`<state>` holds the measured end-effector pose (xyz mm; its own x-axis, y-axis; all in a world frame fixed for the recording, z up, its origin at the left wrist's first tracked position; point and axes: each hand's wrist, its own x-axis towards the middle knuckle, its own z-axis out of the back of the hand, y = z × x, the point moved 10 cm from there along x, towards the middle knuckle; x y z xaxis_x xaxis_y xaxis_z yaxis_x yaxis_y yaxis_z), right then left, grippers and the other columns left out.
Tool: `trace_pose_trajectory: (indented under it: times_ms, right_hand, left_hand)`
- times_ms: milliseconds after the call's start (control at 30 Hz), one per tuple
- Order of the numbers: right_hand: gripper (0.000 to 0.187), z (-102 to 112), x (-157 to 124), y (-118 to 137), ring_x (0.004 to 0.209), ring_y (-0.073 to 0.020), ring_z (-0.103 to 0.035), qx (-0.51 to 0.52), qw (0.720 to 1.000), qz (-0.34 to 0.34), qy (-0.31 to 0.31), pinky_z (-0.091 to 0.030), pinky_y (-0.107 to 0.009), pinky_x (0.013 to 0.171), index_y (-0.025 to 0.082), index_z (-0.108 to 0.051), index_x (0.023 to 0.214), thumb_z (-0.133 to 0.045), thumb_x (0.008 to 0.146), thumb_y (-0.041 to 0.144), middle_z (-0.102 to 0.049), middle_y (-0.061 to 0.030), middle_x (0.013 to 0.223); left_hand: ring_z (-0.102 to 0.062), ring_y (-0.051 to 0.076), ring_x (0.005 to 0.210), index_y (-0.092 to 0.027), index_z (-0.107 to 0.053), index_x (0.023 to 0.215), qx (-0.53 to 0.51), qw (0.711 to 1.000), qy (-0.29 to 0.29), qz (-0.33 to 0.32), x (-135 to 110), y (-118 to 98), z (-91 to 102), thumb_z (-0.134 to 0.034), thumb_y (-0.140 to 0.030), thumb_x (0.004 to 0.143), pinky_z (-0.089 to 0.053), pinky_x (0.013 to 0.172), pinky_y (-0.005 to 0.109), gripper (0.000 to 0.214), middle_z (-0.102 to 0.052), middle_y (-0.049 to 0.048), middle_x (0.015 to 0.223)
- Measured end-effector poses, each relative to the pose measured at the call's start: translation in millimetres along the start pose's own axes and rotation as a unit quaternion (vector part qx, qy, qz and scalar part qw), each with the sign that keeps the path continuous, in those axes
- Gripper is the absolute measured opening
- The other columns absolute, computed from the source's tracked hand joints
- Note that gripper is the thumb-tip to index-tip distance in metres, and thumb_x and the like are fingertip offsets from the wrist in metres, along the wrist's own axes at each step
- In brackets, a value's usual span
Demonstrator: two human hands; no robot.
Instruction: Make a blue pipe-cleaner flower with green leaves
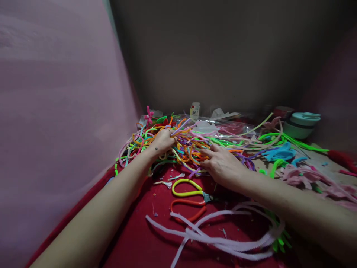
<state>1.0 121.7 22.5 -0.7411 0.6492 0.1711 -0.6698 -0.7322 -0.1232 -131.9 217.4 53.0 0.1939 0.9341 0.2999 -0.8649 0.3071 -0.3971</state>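
Note:
A tangled heap of many-coloured pipe cleaners (192, 149) lies at the back of the red cloth. My left hand (164, 140) is closed at the left of the heap, with lilac pipe cleaners (181, 127) sticking out past its fingers. On the heap's right front rests my right hand (224, 163), its fingers apart and touching the orange and purple strands; some fingertips are hidden among them. Just in front of the heap are scissors (206, 197) with one yellow and one red handle loop, their blades partly in shadow. Nearest me, a loose bundle of pale lilac pipe cleaners (223, 242) curves across the cloth.
The red cloth (131, 238) carries small scraps. At right lie pink fuzzy flowers (298, 176), a blue pipe cleaner bundle (280, 152) and bright green stems (301, 143). A mint lidded container (301, 125) stands at the back right. A pink wall (67, 93) borders the left.

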Motion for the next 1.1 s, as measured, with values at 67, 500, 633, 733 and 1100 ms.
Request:
trace_pose_trajectory:
  times_ms: [67, 500, 633, 733, 1100]
  right_hand:
    - [0.025, -1.6, -0.2, 2.2, 0.089, -0.0245, -0.046, -0.007, 1.0, 0.003, 0.008, -0.032, -0.039, 0.081, 0.019, -0.07, 0.082, -0.045, 0.087, 0.023, -0.062, -0.0093, 0.099]
    - [0.032, -4.9, -8.6, 17.6, 0.098, -0.0263, -0.05, -0.023, 0.999, 0.03, 0.003, -0.035, -0.037, 0.077, 0.014, -0.053, 0.117, -0.043, 0.087, 0.016, -0.063, -0.0113, 0.108]
    - [0.033, 5.1, -6.2, 12.6, 0.093, -0.0238, -0.052, 0.025, 0.999, 0.022, -0.017, -0.037, -0.034, 0.076, 0.014, -0.054, 0.114, -0.05, 0.082, 0.015, -0.065, -0.0098, 0.099]
    - [0.021, 23.7, -2.2, 2.0, 0.092, -0.0222, -0.05, 0.055, 0.996, 0.005, -0.074, -0.038, -0.033, 0.079, 0.015, -0.063, 0.097, -0.048, 0.082, 0.013, -0.065, -0.0093, 0.091]
    - [0.063, -17.0, 40.7, -34.5, 0.119, -0.0319, -0.038, 0.068, 0.993, -0.095, -0.027, -0.026, -0.045, 0.096, 0.01, -0.031, 0.137, -0.034, 0.088, 0.049, -0.045, -0.0185, 0.132]
  left_hand:
    - [-0.047, 0.014, 0.051, -0.018, -0.058, 0.066, -0.034, 0.999, -0.007, 0.036, 1.7, 11.5, 0.0, -0.048, -0.031, 0.073, -0.037, 0.052, 0.026, 0.018, -0.048, -0.0017, 0.053]
    - [-0.046, 0.012, 0.043, -0.018, -0.054, 0.065, -0.195, 0.971, -0.054, 0.127, 17.0, 43.1, -14.3, -0.051, -0.031, 0.067, -0.038, 0.047, 0.025, 0.014, -0.048, -0.0018, 0.05]
    - [-0.051, 0.013, 0.051, -0.015, -0.058, 0.085, -0.163, 0.983, -0.043, 0.073, 9.6, 23.9, -10.7, -0.045, -0.028, 0.071, -0.042, 0.052, 0.026, 0.023, -0.055, 0.0006, 0.062]
    - [-0.055, 0.017, 0.066, -0.016, -0.06, 0.095, -0.106, 0.994, 0.0, 0.007, -0.5, 1.1, -15.6, -0.047, -0.027, 0.071, -0.046, 0.063, 0.029, 0.03, -0.06, 0.0024, 0.075]
    - [-0.039, 0.032, 0.117, -0.012, -0.051, 0.119, 0.161, 0.974, 0.091, -0.13, -55.5, -53.6, -30.1, -0.056, -0.027, 0.07, -0.026, 0.1, 0.049, 0.052, -0.048, 0.0181, 0.124]
